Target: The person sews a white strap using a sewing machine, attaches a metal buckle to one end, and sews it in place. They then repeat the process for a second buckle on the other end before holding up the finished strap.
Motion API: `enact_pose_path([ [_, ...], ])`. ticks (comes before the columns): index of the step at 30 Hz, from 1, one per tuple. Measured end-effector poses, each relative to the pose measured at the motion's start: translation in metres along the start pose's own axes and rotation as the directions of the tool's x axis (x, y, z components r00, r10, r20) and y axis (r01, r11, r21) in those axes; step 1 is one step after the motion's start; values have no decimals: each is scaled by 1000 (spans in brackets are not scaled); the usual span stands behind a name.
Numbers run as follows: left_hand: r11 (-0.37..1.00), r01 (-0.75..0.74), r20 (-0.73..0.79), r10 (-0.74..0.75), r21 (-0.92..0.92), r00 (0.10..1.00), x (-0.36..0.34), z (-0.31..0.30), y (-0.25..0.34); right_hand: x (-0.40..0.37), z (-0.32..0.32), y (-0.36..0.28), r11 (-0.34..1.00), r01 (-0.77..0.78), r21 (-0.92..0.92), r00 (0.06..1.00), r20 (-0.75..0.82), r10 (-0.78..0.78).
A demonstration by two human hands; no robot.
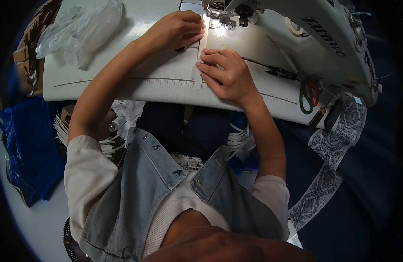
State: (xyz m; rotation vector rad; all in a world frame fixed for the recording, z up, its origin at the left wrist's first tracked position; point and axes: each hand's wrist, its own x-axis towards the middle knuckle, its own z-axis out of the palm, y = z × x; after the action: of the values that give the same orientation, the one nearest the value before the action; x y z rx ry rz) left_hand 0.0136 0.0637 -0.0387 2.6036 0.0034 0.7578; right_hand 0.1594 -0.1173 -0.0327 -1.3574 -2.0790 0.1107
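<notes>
A narrow white strip [203, 44] runs from under the sewing machine's needle area [209, 9] toward the front edge of the table. My left hand [180, 29] is closed at the strip's left side near the needle, its fingertips pinched on the edge. Lower down, my right hand [227, 73] has its curled fingers and thumb closed on the strip from the right. What lies right under the fingertips is partly hidden.
A crumpled clear plastic bag [86, 32] lies at the table's left. On the right are black thread snips [281, 73], green-handled scissors [305, 99] and a screwdriver [317, 117]. Patterned ribbon [317, 198] hangs off the right side. A printed ruler [160, 80] lines the front edge.
</notes>
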Motion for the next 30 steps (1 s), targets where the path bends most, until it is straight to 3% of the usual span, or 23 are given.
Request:
enact_pose_path([
  [4,996,21,3,-21,89,1000,1,-1,2,-1,1,2,1000,-16,11,1000,8,16],
  [6,1000,-1,84,-1,25,996,-1,-5,7,1,1,2,999,-47,-15,999,3,47],
  [15,999,31,-26,-30,26,999,-6,3,4,-3,-3,0,996,-82,20,997,-4,83],
  [19,999,25,42,-23,-33,999,-12,3,-1,-2,-1,0,997,-72,1,997,-31,72],
  [21,994,109,24,-108,-14,994,-12,4,-3,-1,-1,0,990,-140,-33,990,-34,139],
  [25,991,132,37,-132,-5,991,-12,5,-5,-1,2,2,990,-131,-42,989,-68,128],
  [30,999,-38,-15,37,-25,999,-8,2,0,-1,1,2,989,-134,-60,990,-43,132],
])
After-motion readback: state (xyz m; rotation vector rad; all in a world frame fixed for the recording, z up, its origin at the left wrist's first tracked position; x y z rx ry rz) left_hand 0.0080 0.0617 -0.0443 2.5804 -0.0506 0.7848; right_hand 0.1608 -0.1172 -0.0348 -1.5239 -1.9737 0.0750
